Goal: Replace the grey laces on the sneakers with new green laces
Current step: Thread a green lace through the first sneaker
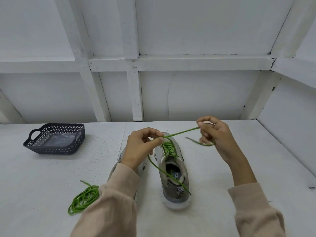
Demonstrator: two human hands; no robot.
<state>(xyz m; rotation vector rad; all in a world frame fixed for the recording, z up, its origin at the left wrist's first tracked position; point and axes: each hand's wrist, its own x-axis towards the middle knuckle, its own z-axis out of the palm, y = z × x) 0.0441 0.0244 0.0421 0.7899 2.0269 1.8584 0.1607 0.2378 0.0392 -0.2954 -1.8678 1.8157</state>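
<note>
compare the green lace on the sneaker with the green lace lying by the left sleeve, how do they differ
The threaded lace runs through the eyelets of the sneaker; the spare lace is in no shoe and lies on the table. The threaded lace is drawn out in long strands, pinched by the left hand and held by the right hand; the spare lace is bunched in a loose coil and no hand holds it. Both are the same bright green cord.

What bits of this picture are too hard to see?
Second sneaker: head view, mostly hidden behind the left hand and sleeve.
Insole print: head view, cut off by the collar.
Lace end by the right hand: head view, blurred.
Basket: head view, shiny inside, contents unclear.
</note>
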